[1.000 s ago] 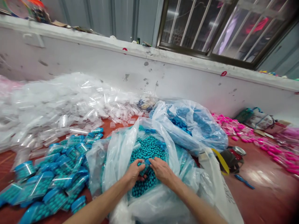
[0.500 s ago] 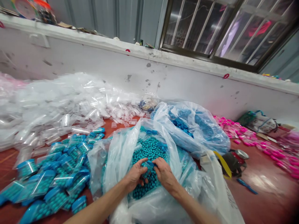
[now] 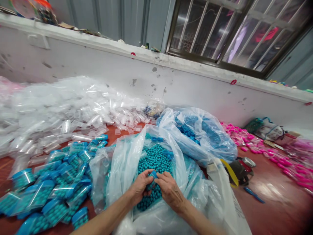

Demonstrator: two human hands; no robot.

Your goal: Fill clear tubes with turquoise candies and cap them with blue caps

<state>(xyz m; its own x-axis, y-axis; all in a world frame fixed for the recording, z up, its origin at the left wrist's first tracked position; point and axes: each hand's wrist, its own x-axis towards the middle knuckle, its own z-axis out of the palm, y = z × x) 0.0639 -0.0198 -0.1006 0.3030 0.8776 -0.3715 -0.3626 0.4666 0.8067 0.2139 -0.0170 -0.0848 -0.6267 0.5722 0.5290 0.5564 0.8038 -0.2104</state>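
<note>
Over an open plastic bag (image 3: 126,163) of teal beads (image 3: 155,156), my two hands meet at one small container. My left hand (image 3: 140,187) is closed around the clear container (image 3: 150,186), which has teal beads inside and is partly covered by the fingers. The fingers of my right hand (image 3: 172,192) pinch the blue lid (image 3: 154,174) at the container's top. Whether the lid is fully seated cannot be made out. Filled containers with blue lids (image 3: 57,209) lie in a heap left of the bag.
Empty clear containers (image 3: 73,101) are piled at the back left. Behind the bead bag sits another bag (image 3: 215,140) with blue lids. Pink pieces (image 3: 254,140), a dark pouch with a jar (image 3: 248,163) and a blue pen-like tool (image 3: 254,195) lie to the right.
My right hand has moved left, closer to my left hand. The blue lid now sits at the top of the container, between the fingers of both hands. The view has shifted slightly.
</note>
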